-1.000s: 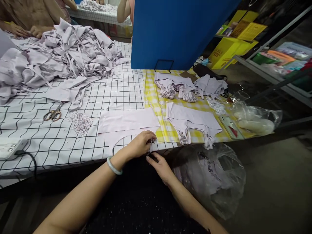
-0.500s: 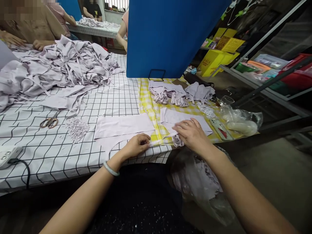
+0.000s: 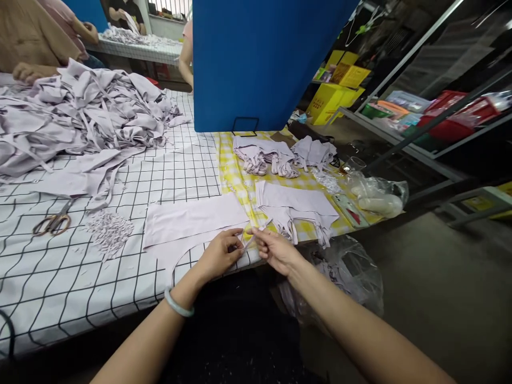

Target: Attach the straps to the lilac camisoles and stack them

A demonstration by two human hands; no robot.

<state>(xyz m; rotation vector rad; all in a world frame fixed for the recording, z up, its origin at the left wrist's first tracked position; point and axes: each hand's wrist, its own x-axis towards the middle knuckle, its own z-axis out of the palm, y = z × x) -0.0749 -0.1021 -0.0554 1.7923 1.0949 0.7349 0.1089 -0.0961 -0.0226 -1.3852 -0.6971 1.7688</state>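
Seemingly for tautness — left hand (image 3: 222, 252) and right hand (image 3: 279, 253) pinch thin pale-lilac cloth strap (image 3: 248, 244), fingertips drawn together.

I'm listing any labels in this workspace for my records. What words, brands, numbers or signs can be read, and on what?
None can be read.
Large yellow box: dark printed marks, too small and blurred to read.
Smaller yellow box above: faint marks, also unreadable.

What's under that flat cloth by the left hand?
Under the flat cloth by the left hand, another pale layer, perhaps its own fold, sticks out, then the checked white tablecloth. Everything else beneath is covered.
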